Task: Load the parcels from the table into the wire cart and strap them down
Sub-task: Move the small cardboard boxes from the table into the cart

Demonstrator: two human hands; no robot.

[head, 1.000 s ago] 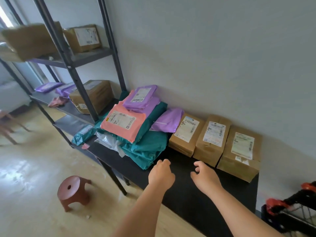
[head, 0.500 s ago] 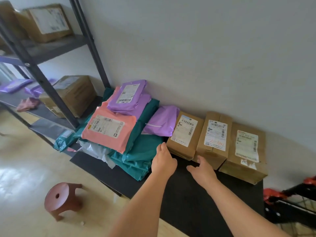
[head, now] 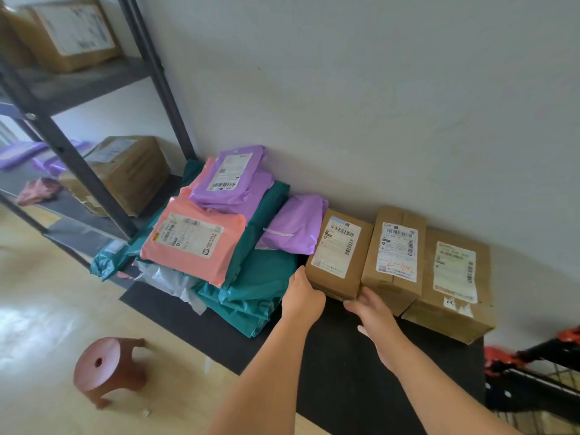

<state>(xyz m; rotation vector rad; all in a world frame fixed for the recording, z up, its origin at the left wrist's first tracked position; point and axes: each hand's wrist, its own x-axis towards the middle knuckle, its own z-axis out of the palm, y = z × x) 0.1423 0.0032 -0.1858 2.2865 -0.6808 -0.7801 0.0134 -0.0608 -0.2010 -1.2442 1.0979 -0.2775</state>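
Three brown cardboard boxes with white shipping labels are lined up in a row on a black table [head: 345, 372], set against a pale wall. The leftmost brown box [head: 337, 249] is touched from both sides. The left hand [head: 303, 298] is laid against its near left corner, with the fingers stretched forward into the gap between the box and the pile of mailers; how far they reach round the box cannot be told. The right hand [head: 373, 312] is spread wide, its fingers extended against the box's near right corner, just where the middle brown box [head: 395, 255] stands touching it. The box is seen resting flat on the table, not lifted. The rightmost brown box [head: 452, 284] is placed just beside the middle one.

To the left of the boxes, soft plastic mailers are heaped: a purple labelled mailer bag [head: 229, 177] is laid on top, a salmon-pink labelled mailer bag [head: 191, 243] below it, and dark teal mailer bags [head: 260, 284] underneath. A second purple mailer bag [head: 295, 224] is wedged between the heap and the leftmost box.

A black wire cart with red fittings [head: 539, 381] is seen at the lower right, beside the table end. A dark metal shelving rack [head: 78, 158] holding a large cardboard carton [head: 128, 174] is found at the left, and a small reddish-brown plastic stool [head: 108, 368] is set on the floor.
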